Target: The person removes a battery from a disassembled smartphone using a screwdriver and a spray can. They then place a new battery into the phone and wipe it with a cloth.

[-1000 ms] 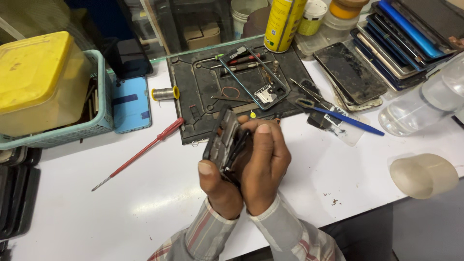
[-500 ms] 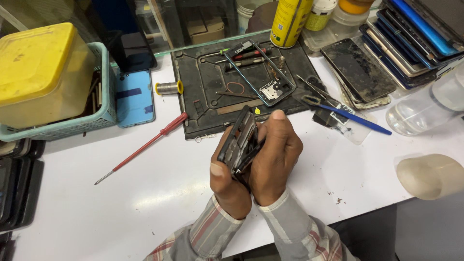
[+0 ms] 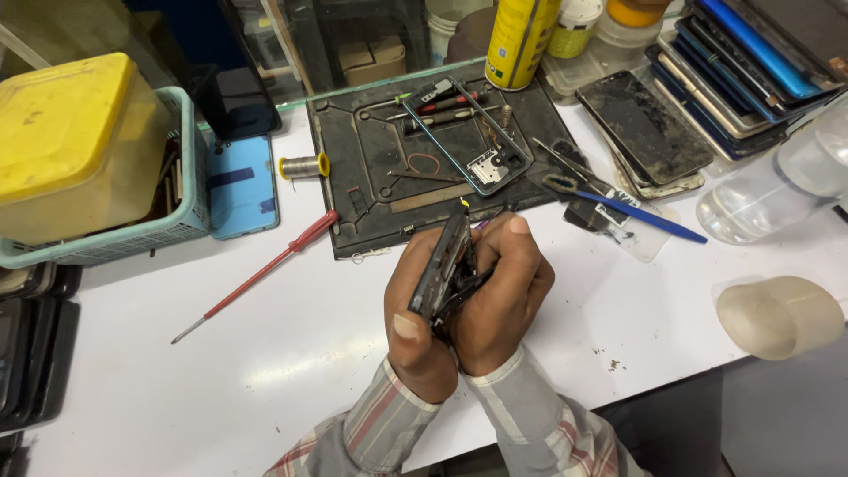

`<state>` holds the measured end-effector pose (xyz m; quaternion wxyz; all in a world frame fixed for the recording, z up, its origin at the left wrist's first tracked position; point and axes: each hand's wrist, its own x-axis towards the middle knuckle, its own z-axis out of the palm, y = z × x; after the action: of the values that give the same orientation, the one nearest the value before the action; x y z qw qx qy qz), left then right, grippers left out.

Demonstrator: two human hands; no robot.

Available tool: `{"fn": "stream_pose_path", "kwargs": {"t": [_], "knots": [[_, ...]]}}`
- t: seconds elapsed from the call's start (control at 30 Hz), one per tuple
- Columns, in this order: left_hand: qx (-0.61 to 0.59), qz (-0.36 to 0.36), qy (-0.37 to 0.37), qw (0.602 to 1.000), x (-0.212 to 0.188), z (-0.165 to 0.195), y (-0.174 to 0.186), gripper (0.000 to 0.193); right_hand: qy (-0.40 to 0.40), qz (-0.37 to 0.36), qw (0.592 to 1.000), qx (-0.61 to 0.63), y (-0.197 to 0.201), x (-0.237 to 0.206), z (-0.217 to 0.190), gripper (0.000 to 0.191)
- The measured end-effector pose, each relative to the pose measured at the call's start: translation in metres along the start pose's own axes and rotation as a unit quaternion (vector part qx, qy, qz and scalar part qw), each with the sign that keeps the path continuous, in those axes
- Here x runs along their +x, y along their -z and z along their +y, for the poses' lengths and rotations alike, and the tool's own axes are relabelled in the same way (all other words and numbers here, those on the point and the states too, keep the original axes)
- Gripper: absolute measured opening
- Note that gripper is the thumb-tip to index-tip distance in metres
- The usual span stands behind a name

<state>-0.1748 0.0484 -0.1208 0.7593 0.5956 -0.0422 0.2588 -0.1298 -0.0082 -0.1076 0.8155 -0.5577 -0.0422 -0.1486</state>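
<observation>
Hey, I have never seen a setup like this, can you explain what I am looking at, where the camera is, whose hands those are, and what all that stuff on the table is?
The picture comes from a camera worn on a person's head, looking down at their own two bare hands over a white table. There is no machine here.

The left hand and right hand together grip a dark opened phone, held on edge between them.

Behind the hands lies a dark work mat with a bare phone frame and small tools on it. Left of the mat are a red screwdriver, a small wire spool, a blue phone, and a teal basket holding a yellow box.

To the right are a blue-handled tool, a stack of phones, a clear bottle and a translucent cup lying on its side. A yellow spray can stands at the back.
</observation>
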Motion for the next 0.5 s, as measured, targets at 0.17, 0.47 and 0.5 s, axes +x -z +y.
{"fn": "stream_pose_path", "kwargs": {"t": [0.17,0.47,0.5], "knots": [[0.089,-0.034,-0.026,0.995,0.003,0.016,0.003,0.118,0.061,-0.014,0.996,-0.065,0.004,-0.01,-0.007,0.045],[0.116,-0.094,-0.013,0.989,0.011,0.059,0.001,0.128,0.068,-0.073,0.991,0.084,0.035,-0.025,-0.019,0.045],[0.11,-0.094,-0.002,0.989,0.011,0.062,-0.001,0.128,0.069,-0.071,0.993,0.071,0.036,-0.024,-0.021,0.045]]}}
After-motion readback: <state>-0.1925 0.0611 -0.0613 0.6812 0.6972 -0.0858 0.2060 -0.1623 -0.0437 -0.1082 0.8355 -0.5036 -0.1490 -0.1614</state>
